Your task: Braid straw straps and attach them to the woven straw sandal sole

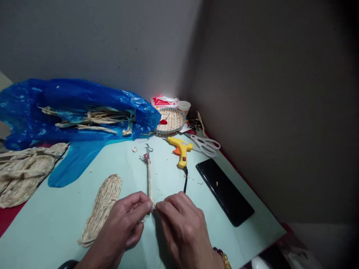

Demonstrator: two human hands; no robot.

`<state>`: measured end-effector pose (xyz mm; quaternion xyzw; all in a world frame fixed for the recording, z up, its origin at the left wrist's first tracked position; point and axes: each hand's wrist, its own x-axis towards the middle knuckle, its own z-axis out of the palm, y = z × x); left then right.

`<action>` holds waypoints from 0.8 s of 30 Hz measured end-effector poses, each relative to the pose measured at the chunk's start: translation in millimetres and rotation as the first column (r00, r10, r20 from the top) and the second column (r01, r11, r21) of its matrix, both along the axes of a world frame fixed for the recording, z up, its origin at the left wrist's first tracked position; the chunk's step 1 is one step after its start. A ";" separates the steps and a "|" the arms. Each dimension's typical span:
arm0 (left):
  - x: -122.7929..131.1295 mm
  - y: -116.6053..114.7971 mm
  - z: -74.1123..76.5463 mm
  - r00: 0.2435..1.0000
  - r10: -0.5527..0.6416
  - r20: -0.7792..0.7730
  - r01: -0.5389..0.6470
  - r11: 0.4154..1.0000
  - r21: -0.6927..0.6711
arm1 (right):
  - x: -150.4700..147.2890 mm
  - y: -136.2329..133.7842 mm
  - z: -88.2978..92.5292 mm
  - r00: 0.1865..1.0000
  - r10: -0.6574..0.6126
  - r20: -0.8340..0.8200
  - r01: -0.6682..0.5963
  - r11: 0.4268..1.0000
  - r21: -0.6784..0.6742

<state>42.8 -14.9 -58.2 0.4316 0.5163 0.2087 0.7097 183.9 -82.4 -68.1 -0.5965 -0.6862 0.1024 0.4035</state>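
A thin pale braid [150, 179] of plant fibre runs from a twisted wire hook [147, 151] on the table down to my fingers. My left hand [127, 220] is closed, its thumb and forefinger pinching the braid's near end. Just to the right, my right hand [182, 224] is closed too, its fingertips pinching a fine strand at that same end. Its other fingers curl under and are partly hidden. Left of my left hand lies a woven fibre shoe sole [102, 207], partly covered by my wrist.
A yellow glue gun [182, 149], white-handled scissors [206, 145] and a black phone [224, 192] lie to the right. Behind are a blue plastic bag [92, 93] with dried fibre strips [103, 116], a woven basket [171, 121] and a cup [184, 106]. Woven slippers [30, 170] lie left.
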 end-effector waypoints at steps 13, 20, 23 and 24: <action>-6.7 -7.2 -2.1 0.988 0.086 0.131 -0.071 0.991 -0.114 | -5.1 3.7 0.6 0.923 0.144 0.355 -0.262 0.914 0.310; -7.8 -6.8 3.0 0.998 0.049 0.031 -0.052 0.995 0.088 | 4.2 5.8 6.9 0.978 0.065 -0.200 -0.101 0.980 -0.173; -10.6 -5.1 -0.1 1.000 -0.001 0.018 -0.001 0.989 0.146 | 6.6 12.6 14.6 0.931 0.070 -0.358 -0.231 0.872 -0.431; -11.8 -4.4 -1.6 1.000 -0.024 0.003 0.023 0.984 0.176 | 6.7 15.3 16.8 0.928 0.080 -0.364 -0.256 0.847 -0.465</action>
